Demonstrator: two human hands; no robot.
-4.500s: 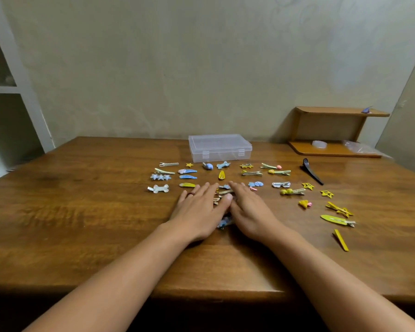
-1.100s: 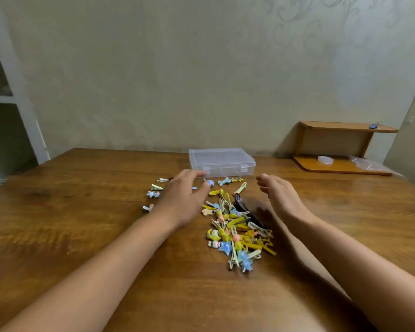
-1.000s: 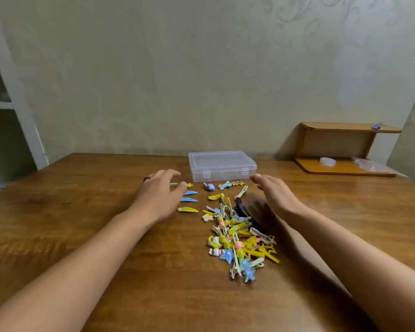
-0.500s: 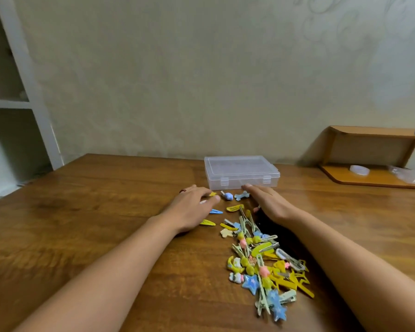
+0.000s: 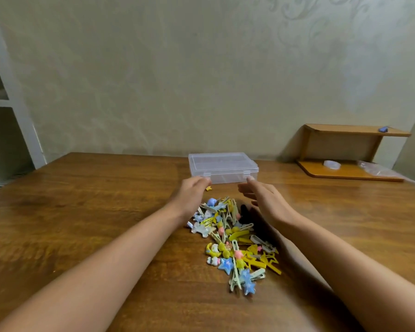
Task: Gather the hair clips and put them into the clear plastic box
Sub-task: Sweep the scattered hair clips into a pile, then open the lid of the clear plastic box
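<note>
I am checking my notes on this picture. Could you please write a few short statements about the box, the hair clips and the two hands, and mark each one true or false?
1. The clear plastic box has its lid closed. True.
2. The hair clips already lie inside the box. False: they lie in a pile on the table, in front of the box.
3. Both the left hand and the right hand are near the front of the box and hold nothing. True.
4. The right hand grips a yellow clip. False: its fingers are relaxed and empty.
5. A small yellow star clip lies apart from the pile, near the left hand. True.
</note>
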